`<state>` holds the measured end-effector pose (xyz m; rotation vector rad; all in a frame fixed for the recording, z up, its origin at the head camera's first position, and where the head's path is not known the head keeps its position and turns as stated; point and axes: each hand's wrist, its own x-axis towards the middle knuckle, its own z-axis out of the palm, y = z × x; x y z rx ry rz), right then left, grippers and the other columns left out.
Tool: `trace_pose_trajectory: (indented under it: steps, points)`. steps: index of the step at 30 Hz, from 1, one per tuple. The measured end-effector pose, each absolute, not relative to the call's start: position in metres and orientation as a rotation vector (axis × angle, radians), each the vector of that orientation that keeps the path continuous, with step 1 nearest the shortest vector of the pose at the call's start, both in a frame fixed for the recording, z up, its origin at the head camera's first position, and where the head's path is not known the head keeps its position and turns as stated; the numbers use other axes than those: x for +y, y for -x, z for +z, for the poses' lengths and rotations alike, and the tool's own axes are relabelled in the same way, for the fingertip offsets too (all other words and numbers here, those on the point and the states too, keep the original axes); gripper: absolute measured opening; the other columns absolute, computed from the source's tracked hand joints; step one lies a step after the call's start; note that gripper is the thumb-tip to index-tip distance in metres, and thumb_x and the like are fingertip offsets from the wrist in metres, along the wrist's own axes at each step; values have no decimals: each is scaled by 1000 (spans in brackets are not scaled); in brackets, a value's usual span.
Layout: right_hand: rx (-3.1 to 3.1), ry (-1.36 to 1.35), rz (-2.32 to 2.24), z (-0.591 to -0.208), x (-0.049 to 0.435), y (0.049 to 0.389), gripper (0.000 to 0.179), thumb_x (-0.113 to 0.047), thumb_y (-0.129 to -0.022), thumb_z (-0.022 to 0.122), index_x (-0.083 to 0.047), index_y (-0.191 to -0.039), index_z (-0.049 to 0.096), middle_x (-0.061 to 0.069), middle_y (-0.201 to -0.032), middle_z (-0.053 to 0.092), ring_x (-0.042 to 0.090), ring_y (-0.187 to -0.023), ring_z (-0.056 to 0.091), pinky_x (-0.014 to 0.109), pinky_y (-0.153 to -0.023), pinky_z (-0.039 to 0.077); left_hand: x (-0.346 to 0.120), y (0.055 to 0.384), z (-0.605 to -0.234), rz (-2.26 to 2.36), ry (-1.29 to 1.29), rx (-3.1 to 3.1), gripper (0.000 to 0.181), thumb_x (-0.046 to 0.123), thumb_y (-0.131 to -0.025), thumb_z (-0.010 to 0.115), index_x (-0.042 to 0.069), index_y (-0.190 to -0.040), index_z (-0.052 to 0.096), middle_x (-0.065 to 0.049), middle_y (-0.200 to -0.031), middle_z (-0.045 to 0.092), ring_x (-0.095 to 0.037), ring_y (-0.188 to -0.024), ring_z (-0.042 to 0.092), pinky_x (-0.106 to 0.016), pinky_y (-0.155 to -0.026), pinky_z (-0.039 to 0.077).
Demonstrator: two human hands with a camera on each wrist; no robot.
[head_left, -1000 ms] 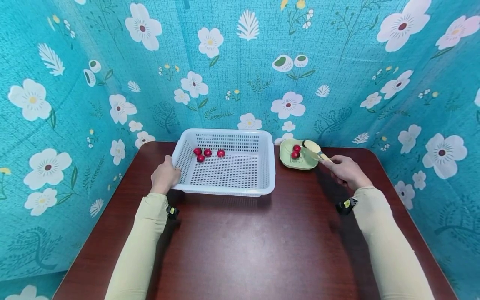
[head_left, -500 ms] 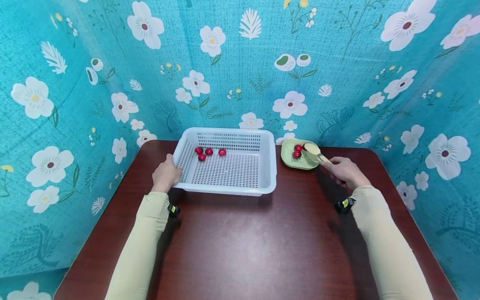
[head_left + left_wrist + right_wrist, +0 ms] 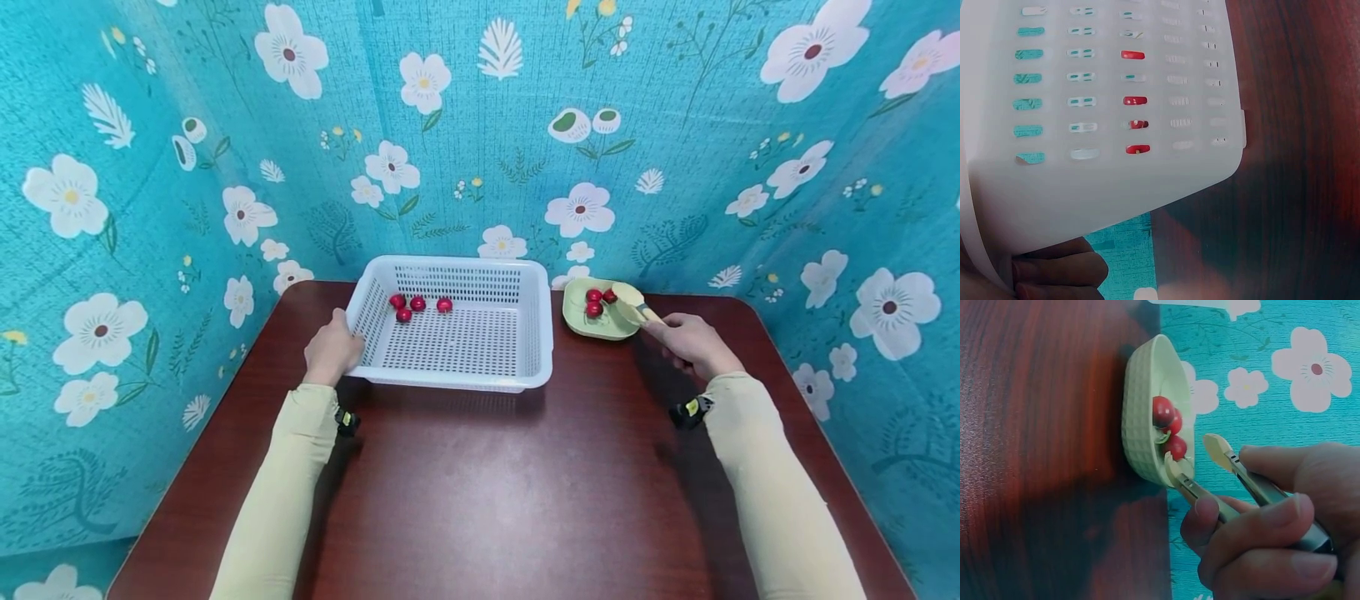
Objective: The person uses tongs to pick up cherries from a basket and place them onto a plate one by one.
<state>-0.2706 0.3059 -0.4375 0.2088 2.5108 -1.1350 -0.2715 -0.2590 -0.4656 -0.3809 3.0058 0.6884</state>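
My left hand [image 3: 330,348] grips the left rim of a white perforated plastic basket [image 3: 450,382]; in the left wrist view its fingers [image 3: 1063,272] curl under the rim. Several red cherries [image 3: 417,303] lie in the basket's back left part. At the right, my right hand [image 3: 693,342] holds small metal tongs with cream tips [image 3: 1260,489]. Their tips stand apart with nothing between them, one tip beside the nearest cherry. A pale green dish [image 3: 600,332] beneath them holds three cherries [image 3: 1163,412] close together.
The basket and dish stand side by side on a dark red-brown table [image 3: 495,483], near its back edge. A blue floral cloth [image 3: 480,183] hangs behind and along both sides. A small black camera sits on each wrist.
The tongs have dipped into the dish and parted, leaving a third cherry beside the two that lay there. The tips now sit slightly higher than half a second ago. My left hand stays put.
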Motion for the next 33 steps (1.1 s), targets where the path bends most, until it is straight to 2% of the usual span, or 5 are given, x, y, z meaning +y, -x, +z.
trace_pose_trajectory:
  steps: [9,15,18,22,33]
  points:
    - [2578,-217,-1204,-424,309,265,56,-50,-105,51,1,-130,50,1,-73,54,18,-58,49,39,-53,46,-259,273,-465,698,369,3006,47,22,-100,56,-2,-137,39,-29,-112,64,-42,-91,69,-56,-81,54]
    - [2755,-236,-1146,-422,308,262,74,-63,-101,51,-3,-144,49,4,-71,54,25,-55,55,40,-50,47,-259,272,-465,707,354,3015,47,21,-100,56,-3,-136,39,-29,-112,64,-41,-91,69,-55,-79,54]
    - [2792,-247,-1180,-424,304,261,81,-68,-98,52,-4,-147,48,9,-79,57,24,-53,55,40,-49,48,-260,271,-465,706,355,3015,46,22,-100,55,-3,-136,40,-29,-112,65,-41,-91,69,-55,-79,54]
    - [2701,-194,-1271,-425,297,262,78,-65,-98,55,-7,-150,46,11,-86,58,20,-51,49,41,-48,48,-260,271,-465,698,363,3014,46,22,-100,55,-2,-135,40,-28,-112,65,-41,-92,70,-56,-80,54]
    - [2621,3,-1244,-412,266,260,73,-61,-98,59,-11,-150,45,10,-86,59,20,-49,45,40,-42,41,-261,270,-464,701,354,3017,45,20,-99,53,-4,-135,41,-29,-111,66,-40,-89,70,-52,-76,52]
